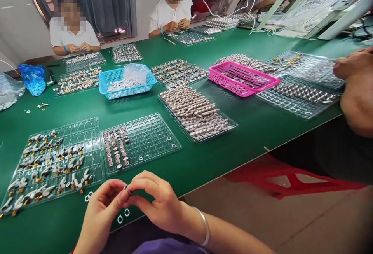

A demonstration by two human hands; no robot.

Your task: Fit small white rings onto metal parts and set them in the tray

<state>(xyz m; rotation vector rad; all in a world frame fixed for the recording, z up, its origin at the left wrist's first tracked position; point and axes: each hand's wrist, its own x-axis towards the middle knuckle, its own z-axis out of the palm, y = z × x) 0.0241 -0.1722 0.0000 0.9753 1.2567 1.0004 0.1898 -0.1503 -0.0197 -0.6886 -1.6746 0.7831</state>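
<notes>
Near the table's front edge, my left hand (104, 206) pinches a small round part (125, 187) between thumb and forefinger. My right hand (159, 199) meets it there, thumb and finger closed on the same part, which is mostly hidden by the fingertips. Just beyond my hands lies a clear tray (154, 141) with short rows of small round discs (116, 149) at its left side. To its left, another clear tray (94, 137) holds several small grey-white pieces with yellow tabs (43, 168). Thin white rings (120, 219) lie on the green table by my hands.
Further back stand a blue basket (126, 94) with white pieces and a bag, and a pink basket (244, 88). A stacked tray of metallic parts (195, 110) lies at centre. Co-workers (74, 32) sit opposite; another person's hand (357, 86) is at right, above a red stool (279, 180).
</notes>
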